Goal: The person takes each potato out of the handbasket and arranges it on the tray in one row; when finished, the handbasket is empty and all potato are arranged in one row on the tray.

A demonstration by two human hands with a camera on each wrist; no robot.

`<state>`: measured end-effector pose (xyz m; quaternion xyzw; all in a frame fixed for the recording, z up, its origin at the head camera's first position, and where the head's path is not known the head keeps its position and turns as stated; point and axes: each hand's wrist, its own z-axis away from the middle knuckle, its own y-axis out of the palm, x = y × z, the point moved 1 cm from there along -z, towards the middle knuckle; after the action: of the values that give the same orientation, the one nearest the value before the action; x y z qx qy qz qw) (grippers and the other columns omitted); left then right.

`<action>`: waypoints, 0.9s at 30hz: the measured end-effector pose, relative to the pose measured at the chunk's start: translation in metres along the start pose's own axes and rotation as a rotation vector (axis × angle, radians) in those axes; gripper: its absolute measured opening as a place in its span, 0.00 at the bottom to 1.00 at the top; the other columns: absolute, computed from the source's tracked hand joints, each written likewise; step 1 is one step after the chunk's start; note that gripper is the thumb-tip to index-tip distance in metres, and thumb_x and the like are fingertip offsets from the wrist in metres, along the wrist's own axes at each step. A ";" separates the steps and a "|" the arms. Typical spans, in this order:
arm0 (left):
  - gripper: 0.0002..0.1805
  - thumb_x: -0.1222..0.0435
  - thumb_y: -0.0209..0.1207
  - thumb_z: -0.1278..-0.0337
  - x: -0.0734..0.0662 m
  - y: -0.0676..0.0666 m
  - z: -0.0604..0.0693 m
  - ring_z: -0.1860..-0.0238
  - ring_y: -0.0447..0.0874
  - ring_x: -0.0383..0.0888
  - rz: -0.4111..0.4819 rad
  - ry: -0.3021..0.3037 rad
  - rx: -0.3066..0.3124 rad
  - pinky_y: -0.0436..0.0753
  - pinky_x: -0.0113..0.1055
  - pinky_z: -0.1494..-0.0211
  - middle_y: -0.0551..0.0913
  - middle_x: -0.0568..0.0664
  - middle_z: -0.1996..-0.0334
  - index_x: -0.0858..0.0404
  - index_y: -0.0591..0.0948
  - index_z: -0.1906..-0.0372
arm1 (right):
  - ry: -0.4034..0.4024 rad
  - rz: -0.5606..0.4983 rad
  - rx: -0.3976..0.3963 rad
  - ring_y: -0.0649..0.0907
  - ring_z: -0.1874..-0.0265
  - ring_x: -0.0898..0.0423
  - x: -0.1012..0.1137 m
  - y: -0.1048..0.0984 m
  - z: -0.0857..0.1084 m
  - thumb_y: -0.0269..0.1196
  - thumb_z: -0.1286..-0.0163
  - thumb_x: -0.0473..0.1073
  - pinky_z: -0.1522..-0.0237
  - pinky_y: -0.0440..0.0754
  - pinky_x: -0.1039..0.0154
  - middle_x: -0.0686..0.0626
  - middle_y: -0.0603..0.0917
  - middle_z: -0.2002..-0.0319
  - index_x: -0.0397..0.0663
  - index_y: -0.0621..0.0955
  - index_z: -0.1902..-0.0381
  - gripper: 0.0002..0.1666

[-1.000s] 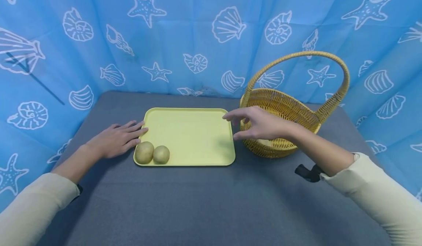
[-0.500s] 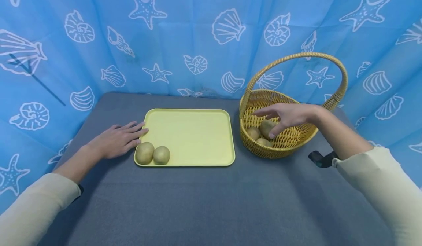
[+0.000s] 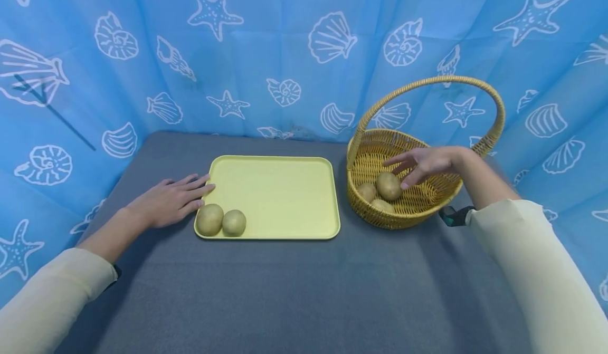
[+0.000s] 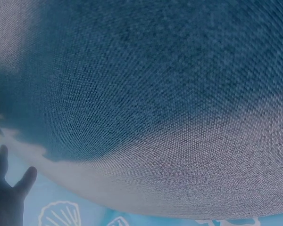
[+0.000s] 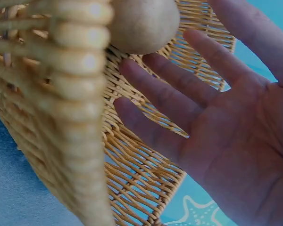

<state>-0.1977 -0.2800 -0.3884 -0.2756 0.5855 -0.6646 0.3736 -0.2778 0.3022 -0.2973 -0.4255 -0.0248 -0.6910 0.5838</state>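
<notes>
My left hand (image 3: pixel 165 202) lies with straight fingers at the left rim of a yellow tray (image 3: pixel 280 195). Two round tan potatoes, a larger one (image 3: pixel 209 220) and a smaller one (image 3: pixel 234 222), sit in the tray's near left corner. Over the wicker basket (image 3: pixel 404 220), my right hand (image 3: pixel 434 161) hangs with its fingers spread and nothing held. Just beside its fingers is a potato (image 3: pixel 388 186); in the right wrist view this potato (image 5: pixel 144 26) stands a little apart from the palm. Two more potatoes, one at the left (image 3: pixel 367 191) and one in front (image 3: pixel 382 206), lie in the basket.
A tall arched handle (image 3: pixel 429 81) spans the basket, and the right forearm passes near its right end. Grey cloth (image 3: pixel 285 290) covers the table. Behind hangs a blue curtain (image 3: pixel 266 53) printed with shells and starfish.
My right hand has moved right, from beside the tray's right edge to inside the basket area, uncovering the potatoes there. The left hand stays at the tray's rim.
</notes>
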 end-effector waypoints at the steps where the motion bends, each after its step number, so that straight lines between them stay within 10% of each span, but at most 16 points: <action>1: 0.30 0.48 0.40 0.20 0.000 0.000 0.000 0.24 0.54 0.61 0.001 0.000 0.001 0.61 0.67 0.33 0.57 0.55 0.23 0.54 0.61 0.22 | 0.011 -0.012 0.011 0.61 0.28 0.32 -0.001 0.000 -0.001 0.68 0.33 0.43 0.34 0.69 0.43 0.28 0.55 0.26 0.41 0.52 0.21 0.52; 16: 0.31 0.47 0.39 0.20 0.001 0.001 -0.001 0.24 0.53 0.61 -0.001 -0.001 0.006 0.61 0.67 0.33 0.56 0.55 0.22 0.54 0.61 0.22 | 0.144 -0.230 0.170 0.76 0.38 0.38 0.002 -0.007 -0.016 0.61 0.28 0.37 0.35 0.70 0.42 0.27 0.64 0.32 0.41 0.47 0.20 0.48; 27: 0.30 0.48 0.39 0.20 -0.001 -0.002 0.000 0.24 0.53 0.61 0.016 0.002 0.005 0.60 0.67 0.33 0.56 0.55 0.22 0.55 0.61 0.22 | 0.164 -0.194 0.145 0.80 0.44 0.44 0.010 -0.006 -0.024 0.61 0.29 0.35 0.35 0.72 0.44 0.30 0.65 0.34 0.42 0.50 0.20 0.47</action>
<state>-0.1973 -0.2796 -0.3865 -0.2692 0.5863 -0.6633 0.3792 -0.2951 0.2833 -0.3033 -0.3199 -0.0677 -0.7730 0.5437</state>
